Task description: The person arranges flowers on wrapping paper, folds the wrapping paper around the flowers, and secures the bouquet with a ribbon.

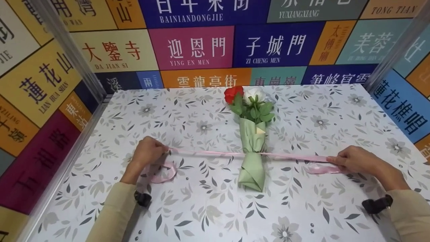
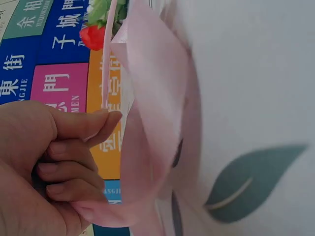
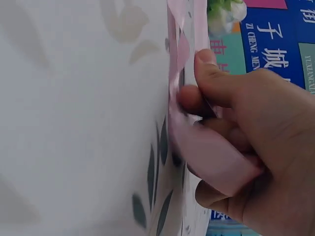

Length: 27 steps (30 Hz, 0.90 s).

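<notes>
A small bouquet (image 1: 252, 164) in pale green wrapping lies on the table, with a red rose (image 1: 234, 94) and a white rose (image 1: 253, 95) at its far end. A pink ribbon (image 1: 208, 152) crosses its narrow waist and stretches almost straight out to both sides. My left hand (image 1: 147, 151) pinches one end between thumb and forefinger; in the left wrist view a loop of ribbon (image 2: 157, 83) hangs beside the fingers. On the other side, my right hand (image 1: 357, 160) grips the ribbon, and in the right wrist view a slack length (image 3: 211, 155) runs through the curled fingers.
The table (image 1: 201, 215) wears a white cloth printed with grey leaves and flowers. Panels with coloured place-name signs (image 1: 191, 47) stand along its back and sides. Dark wrist cameras (image 1: 142, 199) sit at both cuffs.
</notes>
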### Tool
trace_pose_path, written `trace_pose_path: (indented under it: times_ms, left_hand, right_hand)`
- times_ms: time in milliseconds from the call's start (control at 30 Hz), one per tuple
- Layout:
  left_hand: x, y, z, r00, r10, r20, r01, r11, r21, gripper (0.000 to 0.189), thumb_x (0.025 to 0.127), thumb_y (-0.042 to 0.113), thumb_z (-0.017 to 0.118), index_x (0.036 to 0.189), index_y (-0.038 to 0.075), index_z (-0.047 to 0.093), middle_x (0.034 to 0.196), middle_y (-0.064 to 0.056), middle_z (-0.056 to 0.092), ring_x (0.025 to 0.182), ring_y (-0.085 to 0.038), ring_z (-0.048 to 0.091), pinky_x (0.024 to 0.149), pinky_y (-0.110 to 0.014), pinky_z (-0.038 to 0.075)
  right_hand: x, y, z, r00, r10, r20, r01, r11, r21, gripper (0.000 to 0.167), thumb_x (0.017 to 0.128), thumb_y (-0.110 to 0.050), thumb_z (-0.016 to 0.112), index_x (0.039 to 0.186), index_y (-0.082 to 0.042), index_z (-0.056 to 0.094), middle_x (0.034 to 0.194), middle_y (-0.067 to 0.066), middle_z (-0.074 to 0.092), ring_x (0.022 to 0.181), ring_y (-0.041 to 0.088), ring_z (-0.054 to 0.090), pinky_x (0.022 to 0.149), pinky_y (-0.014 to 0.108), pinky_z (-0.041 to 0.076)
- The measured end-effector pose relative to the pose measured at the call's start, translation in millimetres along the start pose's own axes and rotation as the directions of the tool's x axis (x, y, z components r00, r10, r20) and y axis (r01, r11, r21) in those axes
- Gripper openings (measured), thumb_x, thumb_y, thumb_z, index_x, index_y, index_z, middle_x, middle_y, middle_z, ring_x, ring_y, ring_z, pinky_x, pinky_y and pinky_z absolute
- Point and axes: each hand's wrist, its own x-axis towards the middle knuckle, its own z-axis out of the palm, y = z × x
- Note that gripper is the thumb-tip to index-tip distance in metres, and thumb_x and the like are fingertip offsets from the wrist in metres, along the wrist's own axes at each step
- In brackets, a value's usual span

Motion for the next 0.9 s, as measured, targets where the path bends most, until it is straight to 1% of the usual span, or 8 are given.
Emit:
trace_pose_path:
  times_ms: [167,267,333,400,500,567,700,900]
  left_hand:
    - [-3.1,5.2,-3.5,0.997,-0.046,0.065,0.047,0.999,-0.022,0.025,0.094,0.019,0.063,0.104,0.0,0.077,0.097,-0.016,0.076,0.073,-0.018,0.064,0.064,-0.027,0.05]
    - [-6.5,13.9,-0.1,0.997,-0.034,0.076,0.032,0.999,0.023,0.032,0.095,0.019,0.059,0.116,0.001,0.073,0.117,-0.02,0.072,0.095,-0.028,0.069,0.083,-0.04,0.055]
    - [-8.9,22.3,4.4,0.998,-0.021,0.052,0.017,0.997,0.08,0.036,0.095,0.02,0.057,0.123,0.002,0.07,0.13,-0.025,0.064,0.112,-0.037,0.063,0.097,-0.054,0.049]
    - [-11.8,32.8,11.5,1.0,0.007,0.021,-0.009,0.992,0.126,0.036,0.096,0.019,0.057,0.127,0.002,0.068,0.136,-0.027,0.057,0.124,-0.041,0.055,0.105,-0.061,0.04]
    - [-16.6,52.4,26.7,0.994,0.107,-0.023,-0.101,0.978,0.184,0.03,0.095,0.016,0.061,0.119,0.003,0.073,0.128,-0.026,0.056,0.119,-0.043,0.054,0.102,-0.063,0.04]
    - [-18.8,66.0,39.0,0.975,0.219,-0.04,-0.207,0.957,0.204,0.022,0.092,0.011,0.064,0.108,0.003,0.077,0.115,-0.023,0.06,0.107,-0.04,0.06,0.096,-0.059,0.047]
    - [-18.0,88.2,61.9,0.93,0.369,-0.011,-0.359,0.911,0.201,0.015,0.088,0.008,0.07,0.098,0.005,0.081,0.099,-0.018,0.063,0.095,-0.035,0.065,0.085,-0.053,0.054]
    - [-7.0,101.7,84.9,0.938,0.32,0.133,-0.338,0.93,0.144,0.026,0.089,0.016,0.075,0.114,0.008,0.076,0.104,-0.016,0.064,0.098,-0.031,0.064,0.09,-0.047,0.052]
  right_hand:
    - [-6.8,11.9,-6.8,0.993,0.09,-0.072,-0.09,0.996,0.002,0.062,0.091,-0.069,0.054,0.084,-0.009,0.066,0.068,0.0,0.053,0.063,0.018,0.049,0.055,0.03,0.035]
    - [-9.0,14.6,-11.7,0.987,0.081,-0.14,-0.086,0.996,-0.026,0.07,0.091,-0.071,0.053,0.101,-0.003,0.068,0.079,0.008,0.06,0.071,0.023,0.054,0.058,0.035,0.04]
    - [-9.1,12.9,-12.4,0.979,0.049,-0.2,-0.062,0.996,-0.058,0.073,0.092,-0.068,0.055,0.111,0.002,0.067,0.094,0.02,0.065,0.083,0.035,0.058,0.066,0.047,0.047]
    - [-8.3,8.9,-10.7,0.964,-0.005,-0.267,-0.018,0.996,-0.084,0.066,0.094,-0.059,0.059,0.12,0.002,0.065,0.113,0.027,0.062,0.103,0.045,0.054,0.082,0.058,0.044]
    - [-6.9,-2.5,-3.4,0.917,-0.11,-0.382,0.07,0.99,-0.119,0.044,0.099,-0.037,0.061,0.124,-0.001,0.064,0.13,0.031,0.053,0.124,0.053,0.042,0.096,0.068,0.03]
    - [-4.9,-12.8,2.1,0.892,-0.165,-0.42,0.121,0.984,-0.129,0.033,0.098,-0.023,0.062,0.124,-0.003,0.066,0.129,0.028,0.055,0.125,0.051,0.042,0.097,0.067,0.028]
    - [-0.4,-35.7,13.0,0.881,-0.227,-0.414,0.169,0.97,-0.173,0.026,0.096,-0.015,0.063,0.119,-0.005,0.07,0.121,0.024,0.063,0.12,0.048,0.05,0.096,0.065,0.033]
    - [1.8,-60.8,26.9,0.877,-0.303,-0.373,0.233,0.947,-0.223,0.024,0.096,-0.019,0.065,0.114,-0.006,0.072,0.113,0.02,0.069,0.112,0.044,0.058,0.092,0.064,0.04]
